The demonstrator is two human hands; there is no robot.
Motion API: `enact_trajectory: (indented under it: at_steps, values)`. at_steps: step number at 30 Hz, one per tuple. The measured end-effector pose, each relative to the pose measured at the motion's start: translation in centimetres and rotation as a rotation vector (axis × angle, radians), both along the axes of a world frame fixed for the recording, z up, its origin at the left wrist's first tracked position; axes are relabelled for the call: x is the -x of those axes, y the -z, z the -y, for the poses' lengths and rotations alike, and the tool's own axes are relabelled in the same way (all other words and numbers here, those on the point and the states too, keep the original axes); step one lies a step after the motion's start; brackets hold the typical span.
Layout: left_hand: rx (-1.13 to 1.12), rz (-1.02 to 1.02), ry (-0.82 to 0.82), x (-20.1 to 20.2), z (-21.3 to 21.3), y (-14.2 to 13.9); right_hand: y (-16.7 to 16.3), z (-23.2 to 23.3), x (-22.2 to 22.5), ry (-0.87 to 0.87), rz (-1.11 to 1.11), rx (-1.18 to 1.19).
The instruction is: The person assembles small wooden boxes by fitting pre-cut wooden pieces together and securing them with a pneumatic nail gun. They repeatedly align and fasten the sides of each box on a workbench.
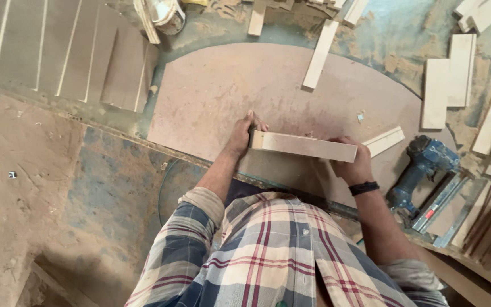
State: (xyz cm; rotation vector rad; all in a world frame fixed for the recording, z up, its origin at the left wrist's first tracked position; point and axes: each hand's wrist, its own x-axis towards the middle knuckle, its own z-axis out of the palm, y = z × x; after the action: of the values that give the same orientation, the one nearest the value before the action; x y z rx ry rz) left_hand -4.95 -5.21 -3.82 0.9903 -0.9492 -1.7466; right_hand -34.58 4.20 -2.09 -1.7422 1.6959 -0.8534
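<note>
plaid shirt (pixel 268 256) fills the near edge. both hands grasp a pale wooden board (pixel 305 146) standing on edge over a rounded brown panel (pixel 223 91) on the tabletop (pixel 103 176): left hand (pixel 241 133) at one end, right hand (pixel 352 162) at the other. a blue power tool (pixel 419 170) lies just beside the right hand, with wood strips (pixel 450 79) scattered beyond.

The person's left hand (pixel 241 134) and right hand (pixel 352 162) grip the two ends of a pale wooden board (pixel 304 146), held on edge over a large rounded brown panel (pixel 228 91). A blue power tool (pixel 419 173) lies just beside the right hand on the dusty workbench (pixel 393 34). Loose wooden strips (pixel 320 54) lie across the panel's far edge, and more offcuts (pixel 449 79) sit to the right.
</note>
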Motion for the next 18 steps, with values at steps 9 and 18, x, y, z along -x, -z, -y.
enact_trajectory:
  at_steps: [9,18]
  values:
    - [0.003,-0.221,0.020,-1.3,-0.1,0.9,0.5,0.9,0.5,-0.087,-0.025,-0.015]
    - [-0.084,-0.151,0.141,-2.2,0.0,0.8,-0.2,2.0,-1.6,-0.254,-0.014,-0.072]
